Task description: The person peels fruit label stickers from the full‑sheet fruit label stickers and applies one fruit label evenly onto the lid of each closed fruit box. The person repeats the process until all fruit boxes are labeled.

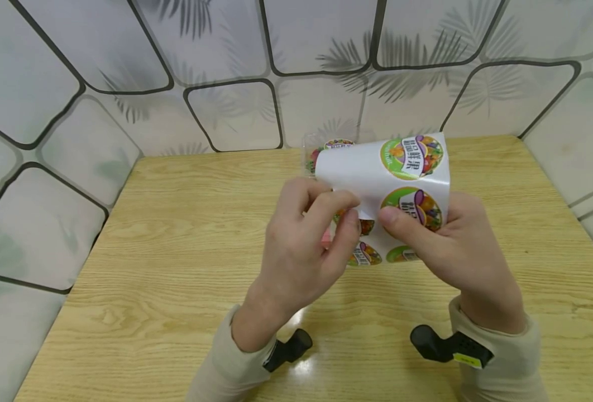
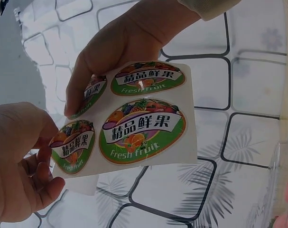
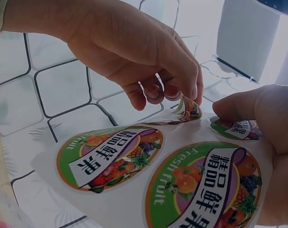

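A white sheet of round fruit stickers point(image 1: 352, 167), printed in green and orange with "Fresh fruit", bends over between the two hands above the table. My right hand point(image 1: 457, 245) grips its right side, thumb flat on the printed face and the other fingers behind. At the sheet's left side, my left hand point(image 1: 306, 240) pinches the edge of a sticker point(image 3: 191, 110) between thumb and fingertips. That edge curls up in the right wrist view. The left wrist view shows the sheet's face, with the right hand point(image 2: 125, 42) above it and the left hand point(image 2: 20, 161) at its left edge.
Behind the sheet stands a clear plastic box point(image 1: 310, 146) with a fruit label, partly hidden. Something pink point(image 1: 325, 237) shows below the left fingers. The wooden table point(image 1: 176, 251) meets a patterned backdrop point(image 1: 236, 111) at the back and sides.
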`<state>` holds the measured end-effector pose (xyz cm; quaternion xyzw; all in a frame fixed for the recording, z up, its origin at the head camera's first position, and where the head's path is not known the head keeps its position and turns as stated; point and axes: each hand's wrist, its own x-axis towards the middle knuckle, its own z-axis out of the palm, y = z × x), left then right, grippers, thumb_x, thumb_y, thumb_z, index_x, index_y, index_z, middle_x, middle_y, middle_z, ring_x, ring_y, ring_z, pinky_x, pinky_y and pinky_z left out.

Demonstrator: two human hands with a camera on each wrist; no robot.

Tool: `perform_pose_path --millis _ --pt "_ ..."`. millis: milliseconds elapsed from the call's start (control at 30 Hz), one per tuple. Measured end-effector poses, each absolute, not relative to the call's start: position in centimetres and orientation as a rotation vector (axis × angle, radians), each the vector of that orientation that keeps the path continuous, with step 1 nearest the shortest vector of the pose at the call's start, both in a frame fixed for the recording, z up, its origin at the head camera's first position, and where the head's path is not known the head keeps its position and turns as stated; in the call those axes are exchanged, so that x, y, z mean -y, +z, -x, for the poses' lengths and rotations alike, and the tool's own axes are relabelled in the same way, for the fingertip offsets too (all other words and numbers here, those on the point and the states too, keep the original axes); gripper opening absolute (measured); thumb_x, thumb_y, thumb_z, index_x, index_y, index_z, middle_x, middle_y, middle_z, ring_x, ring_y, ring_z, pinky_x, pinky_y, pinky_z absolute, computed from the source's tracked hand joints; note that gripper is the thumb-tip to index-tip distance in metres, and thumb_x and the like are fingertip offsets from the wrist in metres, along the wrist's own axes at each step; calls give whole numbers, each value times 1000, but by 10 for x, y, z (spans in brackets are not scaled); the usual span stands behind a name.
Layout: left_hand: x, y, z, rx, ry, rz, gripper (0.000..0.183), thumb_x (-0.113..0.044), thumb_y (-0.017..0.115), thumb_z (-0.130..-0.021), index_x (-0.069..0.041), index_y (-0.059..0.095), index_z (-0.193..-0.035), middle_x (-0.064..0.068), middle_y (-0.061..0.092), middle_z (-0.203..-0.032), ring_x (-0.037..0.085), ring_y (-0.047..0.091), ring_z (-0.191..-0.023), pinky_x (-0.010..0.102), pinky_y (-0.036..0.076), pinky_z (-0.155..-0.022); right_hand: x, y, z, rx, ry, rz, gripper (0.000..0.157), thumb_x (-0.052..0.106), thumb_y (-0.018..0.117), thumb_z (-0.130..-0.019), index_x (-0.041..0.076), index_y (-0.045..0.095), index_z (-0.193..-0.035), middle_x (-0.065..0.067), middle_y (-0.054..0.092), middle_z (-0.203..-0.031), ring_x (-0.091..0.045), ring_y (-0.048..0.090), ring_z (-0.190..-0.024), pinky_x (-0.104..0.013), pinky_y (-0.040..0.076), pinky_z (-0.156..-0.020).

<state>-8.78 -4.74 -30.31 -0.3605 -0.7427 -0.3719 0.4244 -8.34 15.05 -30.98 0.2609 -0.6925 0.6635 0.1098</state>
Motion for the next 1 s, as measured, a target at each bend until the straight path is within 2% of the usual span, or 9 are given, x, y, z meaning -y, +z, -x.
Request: perform_pose_path --millis 300,567,800,1000 --pt "48 -300 87 1859 -900 920 6 -2 61 -89 -2 65 -93 9 58 -84 17 55 -71 21 46 -59 -153 -309 83 2035 1923 -775 14 -11 66 -87 -7 70 -100 -15 70 -80 -18 65 -57 -26 51 -45" --pt "49 -299 89 1804 -893 940 11 2 57 -86 -1 66 -92 11 59 -84 20 58 -74 23 49 -60 -154 -308 83 1987 1967 -810 16 -11 66 -87 -10 68 -103 -17 68 -81 -19 65 -57 -28 52 -44" --pt "50 -300 88 1839 -892 924 13 6 54 -83 0 60 -92 12 58 -86 18 56 -72 20 48 -59 -155 -307 83 2010 1945 -793 17 -10 67 -87 -8 69 -103 -17 70 -83 -19 68 -63 -27 53 -46" --pt "49 -301 88 1844 -908 916 14 9 58 -80 1 58 -91 12 57 -87 18 55 -71 21 48 -61 -155 -307 83 2015 1932 -777 15 -11 68 -86 -8 70 -100 -16 70 -81 -18 68 -63 -27 53 -46"
